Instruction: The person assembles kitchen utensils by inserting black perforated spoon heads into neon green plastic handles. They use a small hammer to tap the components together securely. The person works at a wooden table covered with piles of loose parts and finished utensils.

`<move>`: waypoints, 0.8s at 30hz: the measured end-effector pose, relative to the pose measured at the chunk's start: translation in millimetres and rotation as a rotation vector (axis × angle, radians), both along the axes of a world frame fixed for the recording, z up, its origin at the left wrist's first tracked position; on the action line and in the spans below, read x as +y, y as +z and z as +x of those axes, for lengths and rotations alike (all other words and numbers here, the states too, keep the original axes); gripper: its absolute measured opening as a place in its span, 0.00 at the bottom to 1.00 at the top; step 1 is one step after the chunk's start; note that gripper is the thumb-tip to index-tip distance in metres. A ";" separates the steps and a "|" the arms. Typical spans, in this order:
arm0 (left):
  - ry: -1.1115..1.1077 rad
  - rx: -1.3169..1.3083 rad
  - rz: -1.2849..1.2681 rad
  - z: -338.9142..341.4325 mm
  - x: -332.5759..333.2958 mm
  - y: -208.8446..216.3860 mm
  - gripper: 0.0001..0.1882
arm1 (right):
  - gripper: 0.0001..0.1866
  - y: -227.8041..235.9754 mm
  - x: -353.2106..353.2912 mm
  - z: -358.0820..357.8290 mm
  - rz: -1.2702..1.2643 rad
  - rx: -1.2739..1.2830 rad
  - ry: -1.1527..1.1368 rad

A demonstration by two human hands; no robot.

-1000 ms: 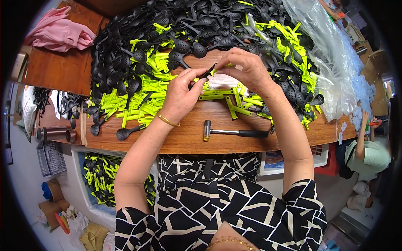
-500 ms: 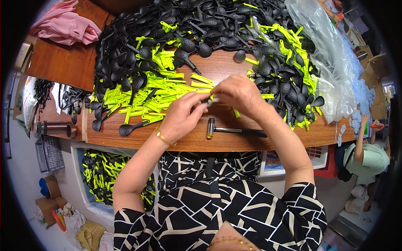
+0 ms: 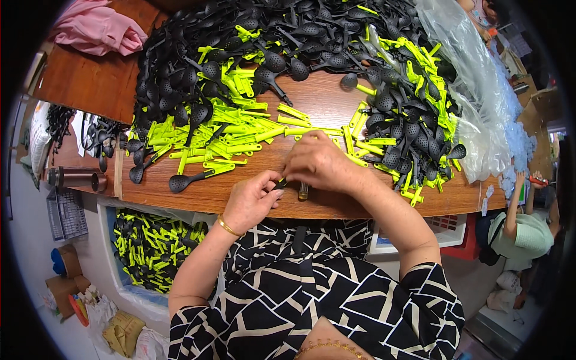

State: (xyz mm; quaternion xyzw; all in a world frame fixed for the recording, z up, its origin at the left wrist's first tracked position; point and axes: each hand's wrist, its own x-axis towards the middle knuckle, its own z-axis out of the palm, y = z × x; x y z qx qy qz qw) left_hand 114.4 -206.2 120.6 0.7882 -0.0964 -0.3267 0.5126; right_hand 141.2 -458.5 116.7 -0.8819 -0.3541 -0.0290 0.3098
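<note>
Both hands are working low over the near edge of the counter [image 3: 345, 207], just beside the hammer [image 3: 303, 192]. The left hand [image 3: 249, 198] is partly curling, its thumb and fingers pinching one small black piece [image 3: 280, 184]. The right hand [image 3: 317, 163] is bending its fingers down to the same piece, covering part of it; whether these fingertips are pinching it or only touching it, one cannot tell. The black piece is sitting between the two hands, just left of the hammer's head. One gold bracelet [image 3: 228, 225] is circling the left wrist.

One hammer is showing, its head standing out below the right hand and its shaft being hidden by the right arm. Green handles [image 3: 207, 135], too many to count, are lying in a heap left of the hammer and beyond it, with more to its right. Black spoons [image 3: 162, 90], also beyond counting, are piling up farthest past the hammer and along both sides. One spoon with a green handle [image 3: 187, 179] is lying nearest the edge, left of the hammer. One bin [image 3: 107, 231], below and left of the hammer, is holding many more green and black pieces. One pink cloth [image 3: 99, 30] is lying far left beyond the hammer.
</note>
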 end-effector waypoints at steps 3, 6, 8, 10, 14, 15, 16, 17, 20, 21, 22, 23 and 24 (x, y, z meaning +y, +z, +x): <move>-0.020 -0.218 0.164 -1.6 5.6 3.8 0.12 | 0.07 -6.2 -11.7 38.8 0.147 0.019 -0.140; -0.065 -0.647 0.288 -0.5 8.6 11.5 0.10 | 0.09 -19.7 -16.3 74.8 0.075 -0.093 -0.305; -0.076 -0.844 0.313 2.7 5.3 11.7 0.09 | 0.08 -20.8 -10.4 84.3 0.087 -0.089 -0.356; -0.048 -0.886 0.310 6.1 3.1 7.3 0.08 | 0.08 -20.4 0.7 88.8 -0.067 -0.059 -0.384; -0.048 -0.989 0.286 18.8 1.1 11.0 0.09 | 0.08 -25.9 -0.5 95.6 -0.205 -0.081 -0.411; -0.035 -1.018 0.262 26.3 0.1 13.5 0.10 | 0.08 -24.7 -2.2 94.1 -0.121 -0.086 -0.400; -0.020 -1.047 0.235 35.7 -1.7 16.4 0.10 | 0.08 -20.1 -5.6 90.4 -0.039 -0.092 -0.389; -0.023 -1.108 0.234 48.8 -5.0 19.2 0.11 | 0.08 -17.6 -10.4 88.4 0.042 -0.098 -0.379; -0.061 -1.253 0.240 102.2 -25.9 25.7 0.12 | 0.09 -12.8 -24.3 78.5 0.122 0.042 -0.524; -0.081 -1.277 0.260 121.8 -33.3 26.1 0.13 | 0.09 -7.6 -26.5 72.6 0.151 0.121 -0.570; -0.099 -1.335 0.303 143.3 -40.9 19.1 0.12 | 0.11 -8.1 -30.7 68.5 0.138 0.115 -0.577; -0.117 -1.391 0.347 163.0 -48.2 11.6 0.12 | 0.12 -7.5 -31.8 65.2 0.178 0.117 -0.569; -0.215 -1.388 0.451 178.3 -57.1 10.6 0.11 | 0.12 -7.8 -33.6 60.8 0.216 0.122 -0.563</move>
